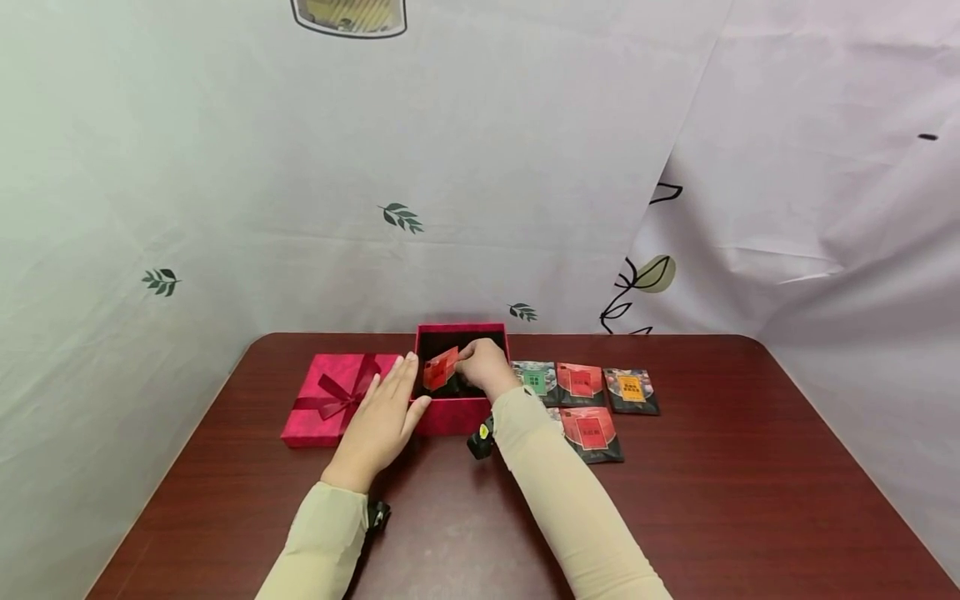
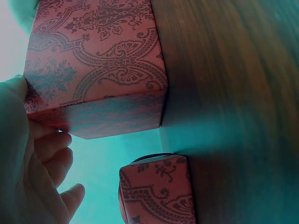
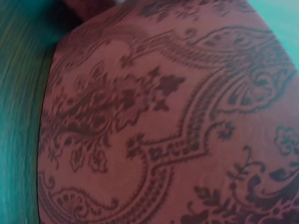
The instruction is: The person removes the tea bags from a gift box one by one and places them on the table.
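A red patterned gift box (image 1: 453, 417) with a dark inside stands uncovered at the table's back. My right hand (image 1: 483, 364) reaches into it and pinches the right edge of a red and black sachet (image 1: 440, 369), tilted inside the box. Straight fingers of my left hand (image 1: 381, 423) lie along the box's left wall. In the left wrist view, the left thumb (image 2: 17, 86) touches the corner of the box (image 2: 100, 60). The right wrist view is filled by the patterned front of the box (image 3: 159, 121); the right hand is not visible there.
Left of the box lies its lid (image 1: 322, 425) with a ribbon bow (image 1: 336, 395). To the right are flat sachets: a green-labelled one (image 1: 536, 381), two red ones (image 1: 581, 383) and an orange-labelled one (image 1: 632, 390). Another is mostly hidden by the right sleeve (image 1: 558, 492).
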The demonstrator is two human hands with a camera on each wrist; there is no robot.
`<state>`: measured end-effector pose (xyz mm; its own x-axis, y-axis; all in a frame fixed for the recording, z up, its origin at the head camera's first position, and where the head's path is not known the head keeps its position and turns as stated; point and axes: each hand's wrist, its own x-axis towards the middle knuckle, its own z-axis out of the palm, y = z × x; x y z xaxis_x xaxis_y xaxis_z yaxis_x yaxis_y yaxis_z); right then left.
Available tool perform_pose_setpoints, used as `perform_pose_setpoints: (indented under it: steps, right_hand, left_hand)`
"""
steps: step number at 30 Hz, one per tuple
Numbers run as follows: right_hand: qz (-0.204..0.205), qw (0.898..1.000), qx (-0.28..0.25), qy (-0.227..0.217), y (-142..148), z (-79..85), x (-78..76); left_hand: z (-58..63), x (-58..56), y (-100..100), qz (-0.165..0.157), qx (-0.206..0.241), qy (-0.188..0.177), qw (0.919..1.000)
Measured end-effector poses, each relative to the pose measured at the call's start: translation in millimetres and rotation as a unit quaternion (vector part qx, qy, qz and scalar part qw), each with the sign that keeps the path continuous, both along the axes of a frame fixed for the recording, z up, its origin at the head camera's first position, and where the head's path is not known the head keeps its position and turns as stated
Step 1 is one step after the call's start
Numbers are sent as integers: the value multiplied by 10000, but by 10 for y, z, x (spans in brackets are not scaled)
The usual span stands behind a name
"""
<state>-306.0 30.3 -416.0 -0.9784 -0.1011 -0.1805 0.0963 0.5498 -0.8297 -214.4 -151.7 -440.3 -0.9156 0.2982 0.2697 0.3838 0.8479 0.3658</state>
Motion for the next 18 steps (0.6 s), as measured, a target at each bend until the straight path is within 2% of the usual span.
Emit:
perform_pose_setpoints:
  steps: [6,18]
  right_hand:
    - [-17,10000,70,70,2,4,0]
    - [-49,9987,-313,387,15,54,42]
  left_hand:
    - [-4,-5,-5,0,1,44,10000]
    - [-7,-8,1,-14,42,86,10000]
